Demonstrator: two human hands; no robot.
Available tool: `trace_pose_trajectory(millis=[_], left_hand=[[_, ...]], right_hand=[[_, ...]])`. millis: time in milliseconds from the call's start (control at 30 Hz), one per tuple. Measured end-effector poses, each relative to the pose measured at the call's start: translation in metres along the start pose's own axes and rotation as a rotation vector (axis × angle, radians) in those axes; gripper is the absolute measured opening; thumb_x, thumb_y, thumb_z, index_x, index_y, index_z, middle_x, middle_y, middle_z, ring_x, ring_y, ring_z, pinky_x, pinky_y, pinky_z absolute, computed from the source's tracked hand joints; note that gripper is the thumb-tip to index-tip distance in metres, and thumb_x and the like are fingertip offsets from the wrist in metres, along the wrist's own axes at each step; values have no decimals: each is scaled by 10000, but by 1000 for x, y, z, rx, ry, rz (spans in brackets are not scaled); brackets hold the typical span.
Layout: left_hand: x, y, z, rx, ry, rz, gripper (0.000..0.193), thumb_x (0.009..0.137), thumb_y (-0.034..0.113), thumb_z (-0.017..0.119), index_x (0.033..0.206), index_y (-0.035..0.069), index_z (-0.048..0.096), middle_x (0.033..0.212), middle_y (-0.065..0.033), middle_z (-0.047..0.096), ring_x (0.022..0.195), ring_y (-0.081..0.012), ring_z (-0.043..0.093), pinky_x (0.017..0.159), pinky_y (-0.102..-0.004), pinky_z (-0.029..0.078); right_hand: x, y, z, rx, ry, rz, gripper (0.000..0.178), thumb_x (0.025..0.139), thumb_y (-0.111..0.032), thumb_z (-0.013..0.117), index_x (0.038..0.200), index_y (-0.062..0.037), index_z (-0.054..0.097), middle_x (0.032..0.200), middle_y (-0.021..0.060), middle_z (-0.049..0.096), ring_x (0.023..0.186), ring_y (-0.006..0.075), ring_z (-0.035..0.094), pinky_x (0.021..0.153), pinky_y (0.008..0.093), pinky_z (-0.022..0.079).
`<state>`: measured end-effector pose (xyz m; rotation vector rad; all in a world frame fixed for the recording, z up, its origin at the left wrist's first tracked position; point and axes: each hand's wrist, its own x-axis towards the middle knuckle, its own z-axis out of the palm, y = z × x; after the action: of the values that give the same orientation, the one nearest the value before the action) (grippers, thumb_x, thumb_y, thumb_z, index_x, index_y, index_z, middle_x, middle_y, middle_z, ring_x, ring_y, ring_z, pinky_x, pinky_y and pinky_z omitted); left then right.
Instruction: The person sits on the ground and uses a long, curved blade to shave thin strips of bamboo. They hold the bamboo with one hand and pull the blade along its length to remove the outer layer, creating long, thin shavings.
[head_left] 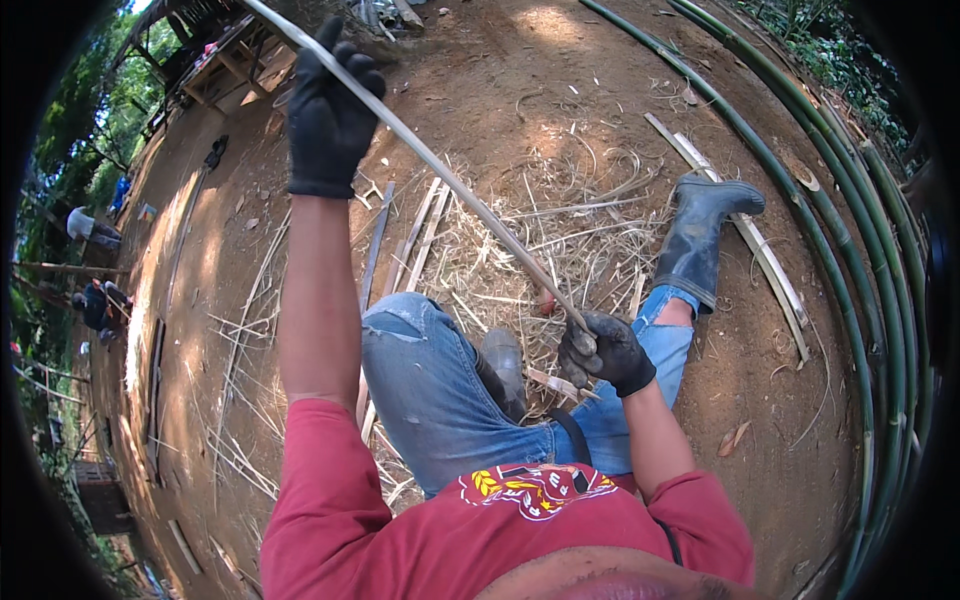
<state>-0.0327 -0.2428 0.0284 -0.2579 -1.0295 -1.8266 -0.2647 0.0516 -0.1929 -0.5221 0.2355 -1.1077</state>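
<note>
The right hand (605, 352) at four o'clock holds a pale strip (470, 199) running across the left hand (335, 115) at eleven, green poles (893, 285) at three.

Blk-gloved hands (335, 125), red tee (325, 490), ripped blu jeans (430, 390)

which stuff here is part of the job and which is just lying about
Likely part of the job:
- strip, held in the right hand
- left hand, farther along it

Seemingly lying about:
- green poles
- pale slats
- shavings
</note>
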Motion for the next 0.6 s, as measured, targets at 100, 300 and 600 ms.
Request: trace_pose_trajectory(millis=[100, 300, 600], left_hand=[[25, 66, -17, 78, 20, 40, 323, 985, 124, 555, 1260, -24, 468, 958, -72, 569, 843, -166, 551, 753, -304, 495], [31, 63, -9, 430, 75, 115, 191, 966, 72, 566, 1148, 25, 532, 944, -94, 600, 858, -195, 582, 704, -313, 508], [24, 14, -13, 615, 170, 110, 282, 984, 214, 572, 1193, 33, 516, 966, -85, 574, 810, -179, 530, 752, -342, 472]], right_hand=[[-8, 10, -28, -237, 273, 118, 400, 1005, -379, 445, 841, -45, 593, 617, 58, 562, 626, 259, 628, 605, 362, 517], [57, 23, -126, -1625, 1017, 262, 523, 888, -451, 616, 1245, -73, 566, 972, 169, 677, 977, 349, 661, 865, 441, 517], [124, 56, -182, -1985, 917, 479, 554, 838, -335, 680, 1314, -123, 493, 1226, 173, 569, 1084, 353, 618, 904, 472, 504]])
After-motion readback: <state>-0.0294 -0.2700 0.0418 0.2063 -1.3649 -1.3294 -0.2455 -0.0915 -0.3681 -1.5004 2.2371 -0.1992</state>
